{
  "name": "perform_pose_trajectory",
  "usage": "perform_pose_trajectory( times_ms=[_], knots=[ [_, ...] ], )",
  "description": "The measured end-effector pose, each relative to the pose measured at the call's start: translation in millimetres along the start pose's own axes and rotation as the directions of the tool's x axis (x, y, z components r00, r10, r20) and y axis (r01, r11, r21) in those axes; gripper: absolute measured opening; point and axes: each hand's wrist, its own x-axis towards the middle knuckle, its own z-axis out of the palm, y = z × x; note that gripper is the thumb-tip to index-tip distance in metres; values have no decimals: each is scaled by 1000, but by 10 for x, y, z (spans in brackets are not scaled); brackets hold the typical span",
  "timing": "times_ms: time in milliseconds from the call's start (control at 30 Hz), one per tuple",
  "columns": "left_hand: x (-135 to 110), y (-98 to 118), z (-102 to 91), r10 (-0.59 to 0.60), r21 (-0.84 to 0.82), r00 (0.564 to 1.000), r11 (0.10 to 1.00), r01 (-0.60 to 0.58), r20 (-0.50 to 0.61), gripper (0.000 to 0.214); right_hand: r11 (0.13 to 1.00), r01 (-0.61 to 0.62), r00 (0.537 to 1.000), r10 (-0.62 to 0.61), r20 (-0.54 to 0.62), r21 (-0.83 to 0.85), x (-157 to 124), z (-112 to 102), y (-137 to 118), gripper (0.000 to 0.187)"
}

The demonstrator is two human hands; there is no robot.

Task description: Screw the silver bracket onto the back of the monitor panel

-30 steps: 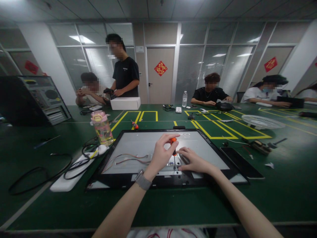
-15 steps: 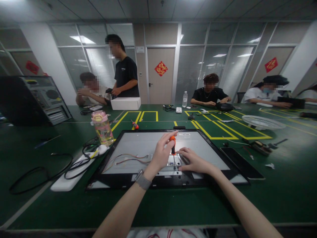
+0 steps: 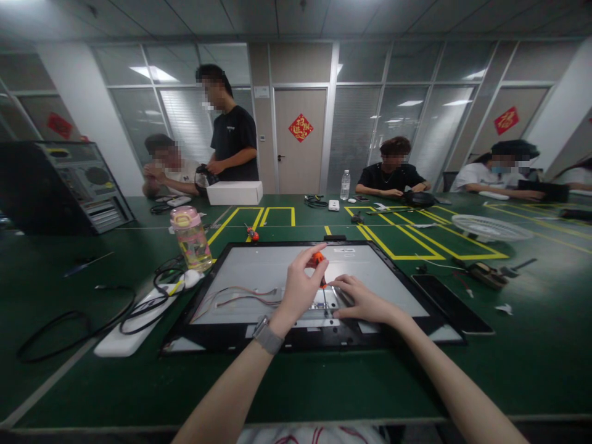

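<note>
In the head view, a screwdriver (image 3: 319, 259) with an orange and black handle stands over the display panel, its shaft pointing down. My left hand (image 3: 303, 280) has its fingers and thumb around the handle. Beside the shaft, my right hand (image 3: 361, 299) rests low on the panel, thumb and fingers apart, with fingertips near a small metal-framed board (image 3: 319, 302). Whether they press on the board or touch the shaft is unclear. The display panel (image 3: 250, 265) lies flat, grey back upward in a black frame. Thin wires (image 3: 245, 299) run left from the board.
Left of the panel are a drink bottle (image 3: 192, 243), a white power strip (image 3: 134, 327) with black cables and a computer case (image 3: 60, 185). A black phone-like slab (image 3: 451, 302) lies to the right. Another screwdriver (image 3: 252, 234) is behind the panel. Several people sit or stand across the table.
My left fingers have shifted around the screwdriver handle, which now leans a little to the left at its top. My right hand has stayed in place.
</note>
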Motion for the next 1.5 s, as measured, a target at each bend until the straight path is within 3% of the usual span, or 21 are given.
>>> perform_pose_trajectory(
  times_ms=[133, 333, 500, 633, 800, 967, 1133, 1300, 1500],
  knots=[
    [-4, 34, -13, 57, 71, 998, 996, -56, -17, 25, 1000, -15, 1000, 15, 3, 9, -4, -12, -32, 68],
    [-7, 51, -16, 68, -26, 996, 997, -67, 60, 30, 1000, -7, 1000, 7, 0, 8, -3, -9, -23, 66],
    [-7, 53, -11, 68, 56, 998, 996, -68, -13, 27, 1000, -14, 1000, 14, 10, 15, -2, -10, -22, 67],
    [0, 45, -14, 45, -36, 998, 998, -44, 45, 32, 1000, -4, 1000, 4, 14, 15, 2, -9, -14, 66],
    [-2, 57, -11, 40, 63, 999, 997, -39, -13, 25, 1000, -14, 1000, 14, 10, 14, 0, -8, -11, 66],
    [-15, 59, -9, 23, 37, 999, 999, -25, 41, 33, 1000, -5, 1000, 5, 15, 17, -2, -16, -20, 66],
    [-22, 43, -8, 71, 116, 997, 991, -67, -34, 26, 1000, -17, 1000, 17, 19, 16, -12, -34, -55, 66],
    [-29, 56, -26, 69, 48, 997, 996, -70, 24, 32, 1000, -9, 1000, 9, 13, 15, -5, -22, -38, 66],
    [-44, 63, -19, 105, 87, 994, 990, -107, 23, 29, 1000, -12, 1000, 12, 11, 3, 3, -16, -37, 66]
  ],
)
